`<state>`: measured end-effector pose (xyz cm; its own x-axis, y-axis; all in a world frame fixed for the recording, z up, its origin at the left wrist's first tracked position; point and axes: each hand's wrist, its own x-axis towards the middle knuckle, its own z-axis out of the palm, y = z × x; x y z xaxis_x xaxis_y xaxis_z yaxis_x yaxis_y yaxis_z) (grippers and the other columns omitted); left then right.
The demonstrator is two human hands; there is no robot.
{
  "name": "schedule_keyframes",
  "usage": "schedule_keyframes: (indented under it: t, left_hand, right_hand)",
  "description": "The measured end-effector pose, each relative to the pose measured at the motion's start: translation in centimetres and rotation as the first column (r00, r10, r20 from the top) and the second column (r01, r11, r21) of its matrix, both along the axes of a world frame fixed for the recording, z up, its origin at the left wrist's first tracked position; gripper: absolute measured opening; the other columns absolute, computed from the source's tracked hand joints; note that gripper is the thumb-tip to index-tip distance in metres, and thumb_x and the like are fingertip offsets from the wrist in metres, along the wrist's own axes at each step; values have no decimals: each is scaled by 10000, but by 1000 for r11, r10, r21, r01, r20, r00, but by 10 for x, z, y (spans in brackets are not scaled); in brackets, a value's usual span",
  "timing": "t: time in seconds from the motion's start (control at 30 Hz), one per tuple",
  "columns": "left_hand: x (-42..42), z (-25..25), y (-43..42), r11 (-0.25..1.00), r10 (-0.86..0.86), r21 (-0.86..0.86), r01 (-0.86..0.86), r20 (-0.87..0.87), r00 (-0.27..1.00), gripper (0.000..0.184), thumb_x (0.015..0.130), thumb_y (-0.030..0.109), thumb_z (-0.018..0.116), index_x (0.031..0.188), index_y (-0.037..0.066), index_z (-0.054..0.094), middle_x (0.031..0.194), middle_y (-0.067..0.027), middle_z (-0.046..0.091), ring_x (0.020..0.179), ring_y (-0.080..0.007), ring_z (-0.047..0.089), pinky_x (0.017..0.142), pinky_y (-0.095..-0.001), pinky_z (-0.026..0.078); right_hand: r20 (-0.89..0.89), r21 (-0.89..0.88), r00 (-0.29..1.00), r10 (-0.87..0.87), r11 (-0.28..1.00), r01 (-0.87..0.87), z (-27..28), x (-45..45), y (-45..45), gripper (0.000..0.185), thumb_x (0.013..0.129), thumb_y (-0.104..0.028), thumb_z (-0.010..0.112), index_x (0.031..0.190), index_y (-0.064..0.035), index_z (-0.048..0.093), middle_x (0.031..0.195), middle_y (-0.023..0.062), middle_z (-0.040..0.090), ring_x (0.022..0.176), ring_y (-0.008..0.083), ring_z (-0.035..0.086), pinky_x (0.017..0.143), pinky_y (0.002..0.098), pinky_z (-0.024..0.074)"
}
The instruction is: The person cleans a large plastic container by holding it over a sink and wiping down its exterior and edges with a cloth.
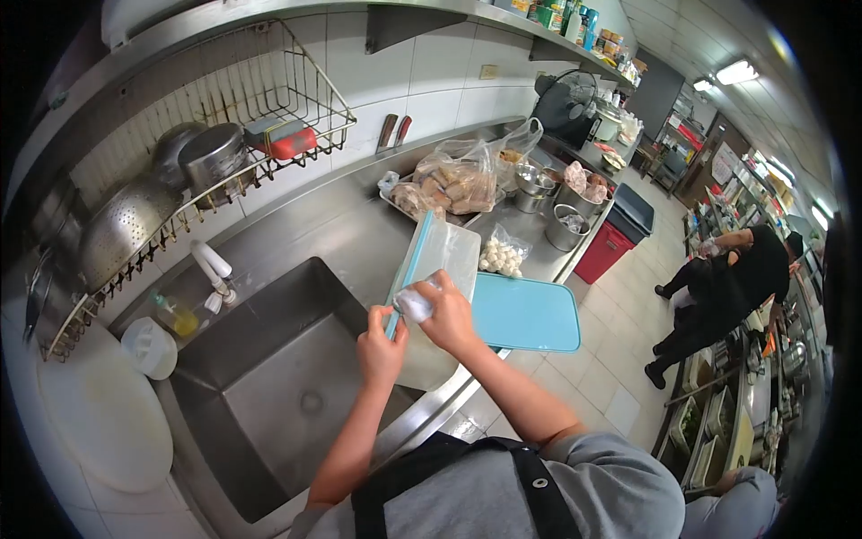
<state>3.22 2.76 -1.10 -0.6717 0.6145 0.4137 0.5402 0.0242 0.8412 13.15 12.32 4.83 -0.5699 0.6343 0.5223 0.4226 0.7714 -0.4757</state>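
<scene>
A clear plastic container (451, 251) with a blue edge stands tilted on the steel counter beside the sink. My left hand (382, 349) is closed on its blue edge at the near end. My right hand (444, 316) is wrapped round a crumpled white cloth (414, 305), held close to my left fingers by that edge. To the right of the container lies a flat light-blue lid (525, 313). A bag of small white pieces (504, 255) sits just behind the lid.
A deep sink (278, 386) with a white faucet (214, 269) is at the left, under a wire rack (206, 193). Behind are a tray of bagged food (453, 184) and metal pots (567, 228). A red bin (603, 252) and people in dark clothes (732, 278) are at the right.
</scene>
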Motion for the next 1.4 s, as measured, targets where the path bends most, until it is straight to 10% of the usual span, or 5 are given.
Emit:
schedule_keyframes:
  t: [0.7,1.13,1.4]
  left_hand:
    - [0,8,-6,999,-41,-1,41,-15,999,225,876,159,662,1054,83,548,861,-176,689,752,-417,665,582,-485,498]
    - [-5,12,-3,998,-26,-49,25,-13,1000,210,883,203,672,1041,110,568,641,-167,633,606,-394,638,517,-489,463]
    - [-9,18,-6,999,-10,-50,4,-126,992,188,902,205,662,1034,93,589,741,-167,678,673,-386,665,545,-465,494]
  right_hand:
    - [-30,57,997,-67,996,69,-1,0,0,287,755,-226,751,1020,-123,711,1011,133,576,947,354,559,801,450,443]
    - [186,180,964,-192,971,159,-10,11,38,276,743,-127,684,1007,-202,718,1115,70,582,1042,318,522,826,458,407]
    - [165,274,965,-203,949,153,-16,17,22,211,777,-289,729,979,-231,727,1111,60,589,1106,329,517,824,479,430]
